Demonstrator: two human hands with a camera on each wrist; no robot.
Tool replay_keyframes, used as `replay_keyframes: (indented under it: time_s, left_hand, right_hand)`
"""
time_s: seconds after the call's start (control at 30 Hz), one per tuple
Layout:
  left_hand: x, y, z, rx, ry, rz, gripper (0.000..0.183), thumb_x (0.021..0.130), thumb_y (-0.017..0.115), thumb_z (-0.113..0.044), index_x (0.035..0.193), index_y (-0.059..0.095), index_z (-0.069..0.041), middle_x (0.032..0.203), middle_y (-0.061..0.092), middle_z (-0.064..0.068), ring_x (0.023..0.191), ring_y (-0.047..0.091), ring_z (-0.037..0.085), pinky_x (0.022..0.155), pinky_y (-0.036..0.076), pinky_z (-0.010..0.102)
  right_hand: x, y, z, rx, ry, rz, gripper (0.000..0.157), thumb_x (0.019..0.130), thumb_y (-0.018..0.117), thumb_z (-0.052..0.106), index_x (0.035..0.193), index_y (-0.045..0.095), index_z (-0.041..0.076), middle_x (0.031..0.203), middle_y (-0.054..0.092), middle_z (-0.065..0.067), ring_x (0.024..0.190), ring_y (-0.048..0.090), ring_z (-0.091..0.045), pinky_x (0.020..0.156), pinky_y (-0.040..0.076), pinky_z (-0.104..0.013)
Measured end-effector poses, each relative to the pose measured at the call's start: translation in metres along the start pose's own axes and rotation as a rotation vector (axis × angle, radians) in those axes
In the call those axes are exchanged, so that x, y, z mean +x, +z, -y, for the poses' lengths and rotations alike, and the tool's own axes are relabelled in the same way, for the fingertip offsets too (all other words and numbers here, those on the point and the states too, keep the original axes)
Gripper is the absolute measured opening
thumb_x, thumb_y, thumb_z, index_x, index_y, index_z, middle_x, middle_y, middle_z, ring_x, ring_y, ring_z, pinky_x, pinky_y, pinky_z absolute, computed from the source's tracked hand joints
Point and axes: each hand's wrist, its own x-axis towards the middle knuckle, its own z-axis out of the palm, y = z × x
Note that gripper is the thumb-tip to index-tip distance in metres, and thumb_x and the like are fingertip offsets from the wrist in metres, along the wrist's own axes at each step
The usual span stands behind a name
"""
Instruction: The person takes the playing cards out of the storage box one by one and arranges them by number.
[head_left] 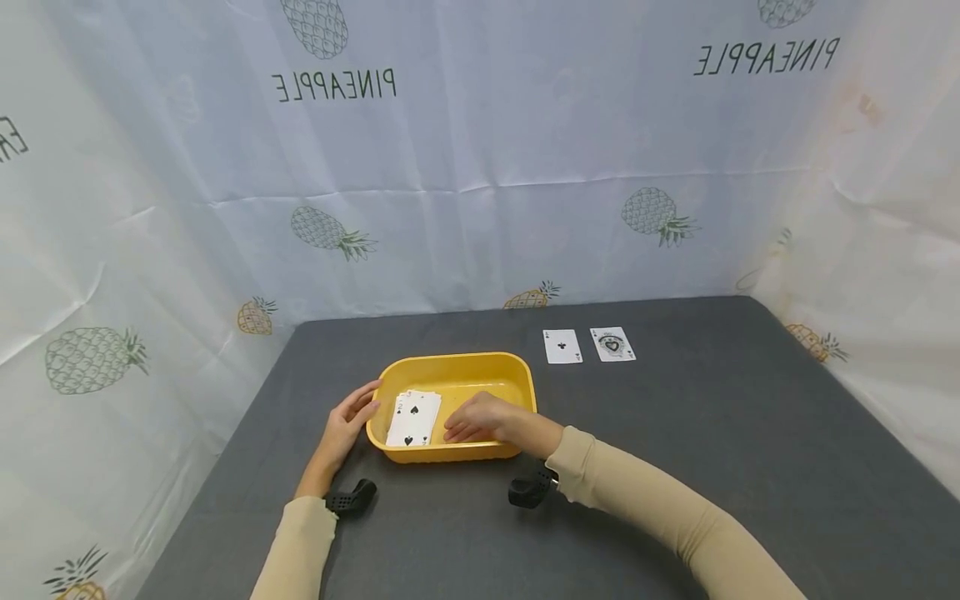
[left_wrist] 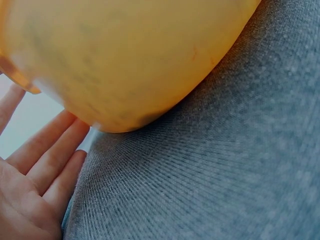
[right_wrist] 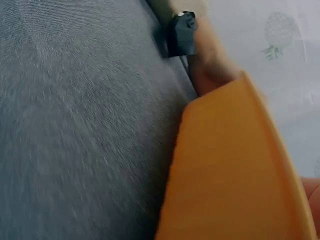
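A yellow plastic tray (head_left: 450, 454) stands on the dark table, with a small stack of playing cards (head_left: 415, 417) inside at its left end. The top card faces up and shows black spades. My left hand (head_left: 349, 425) rests against the tray's left side, its fingers nearly straight; the left wrist view shows these fingers (left_wrist: 52, 157) by the tray wall (left_wrist: 125, 65). My right hand (head_left: 483, 418) reaches over the front rim into the tray, right of the cards and apart from them. No card shows in it. In the right wrist view the tray wall (right_wrist: 225, 165) hides most of that hand.
Two face-up cards lie side by side behind the tray to the right: an ace of clubs (head_left: 562, 347) and a card with an ornate centre (head_left: 612, 344). A white pineapple-print curtain (head_left: 480, 233) surrounds the grey table (head_left: 712, 433) at the back and sides.
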Motion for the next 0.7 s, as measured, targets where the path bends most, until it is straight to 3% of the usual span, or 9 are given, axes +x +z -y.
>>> replay_keyframes:
  time_s: [0.07, 0.23, 0.3, 0.5, 0.7]
  left_hand:
    - [0.0, 0.0, 0.0, -0.001, 0.001, -0.001, 0.046, 0.099, 0.054, -0.021, 0.141, 0.046, -0.003, 0.132, 0.058, 0.002, 0.105, 0.055, -0.017, 0.088, 0.044, 0.005]
    - [0.0, -0.001, 0.002, -0.019, -0.004, -0.001, 0.047, 0.099, 0.054, -0.021, 0.141, 0.046, -0.003, 0.117, 0.057, -0.024, 0.105, 0.054, -0.017, 0.089, 0.043, 0.005]
    - [0.0, -0.001, 0.004, -0.024, 0.002, -0.003, 0.046, 0.099, 0.055, -0.02, 0.141, 0.046, -0.002, 0.115, 0.057, -0.026, 0.105, 0.055, -0.017, 0.089, 0.043, 0.005]
    - [0.0, 0.001, 0.004, -0.028, 0.021, 0.003, 0.045, 0.099, 0.055, -0.018, 0.14, 0.047, -0.001, 0.125, 0.058, -0.011, 0.106, 0.055, -0.016, 0.089, 0.044, 0.005]
    - [0.001, 0.001, 0.001, -0.029, 0.001, -0.004, 0.045, 0.099, 0.054, -0.017, 0.14, 0.047, -0.001, 0.135, 0.056, 0.011, 0.106, 0.055, -0.016, 0.089, 0.044, 0.005]
  right_hand:
    - [0.002, 0.005, -0.001, -0.018, 0.014, -0.04, 0.02, 0.087, 0.066, 0.01, 0.099, 0.071, -0.006, 0.094, 0.075, -0.018, 0.074, 0.073, -0.014, 0.077, 0.058, -0.026]
    - [0.005, 0.014, 0.001, 0.038, 0.048, -0.085, 0.018, 0.086, 0.066, 0.008, 0.098, 0.069, -0.005, 0.098, 0.075, -0.02, 0.08, 0.075, -0.02, 0.075, 0.059, -0.027]
    - [0.005, 0.017, 0.001, 0.067, 0.039, -0.068, 0.019, 0.086, 0.065, 0.007, 0.099, 0.069, -0.006, 0.1, 0.074, -0.021, 0.084, 0.075, -0.023, 0.078, 0.059, -0.029]
    - [0.004, 0.018, -0.001, 0.099, -0.015, -0.005, 0.023, 0.086, 0.062, 0.007, 0.102, 0.069, -0.007, 0.103, 0.072, -0.021, 0.092, 0.072, -0.025, 0.09, 0.056, -0.035]
    - [0.01, 0.023, 0.004, 0.178, 0.028, -0.037, 0.022, 0.086, 0.064, 0.005, 0.104, 0.068, -0.008, 0.1, 0.072, -0.021, 0.09, 0.073, -0.027, 0.087, 0.057, -0.036]
